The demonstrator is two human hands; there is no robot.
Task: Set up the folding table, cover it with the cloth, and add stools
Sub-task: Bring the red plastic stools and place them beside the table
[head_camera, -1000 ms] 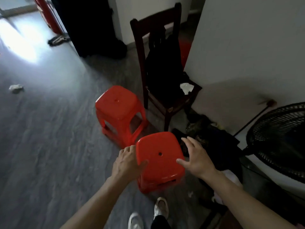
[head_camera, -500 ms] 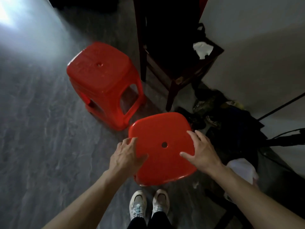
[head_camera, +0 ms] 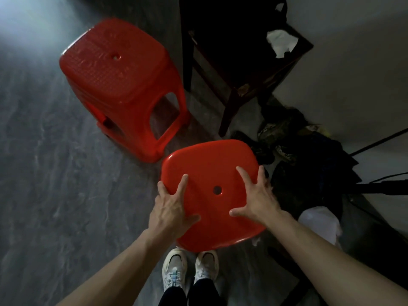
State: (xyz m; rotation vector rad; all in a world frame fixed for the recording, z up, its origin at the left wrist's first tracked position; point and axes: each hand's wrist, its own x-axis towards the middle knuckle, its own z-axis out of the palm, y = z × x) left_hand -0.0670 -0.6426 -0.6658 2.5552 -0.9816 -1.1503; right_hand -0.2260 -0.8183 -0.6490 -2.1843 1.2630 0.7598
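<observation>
A red plastic stool (head_camera: 212,166) with a small hole in its seat is right in front of me, above my shoes. My left hand (head_camera: 171,206) grips the seat's left edge, thumb and fingers spread on top. My right hand (head_camera: 256,197) grips the right edge the same way. The stool's legs are hidden under the seat. A stack of red stools (head_camera: 123,85) stands on the grey floor to the upper left, apart from the one I hold. No folding table or cloth is in view.
A dark wooden chair (head_camera: 247,85) with a white crumpled paper (head_camera: 280,43) on its seat stands behind the stool against a white wall (head_camera: 353,62). Dark bags and clothes (head_camera: 309,164) lie on the floor at right. My white shoes (head_camera: 189,270) are below.
The held stool has come closer and higher toward me, and both hands have shifted further onto its seat. The view has tilted down, so the chair back and the fan have left the frame.
</observation>
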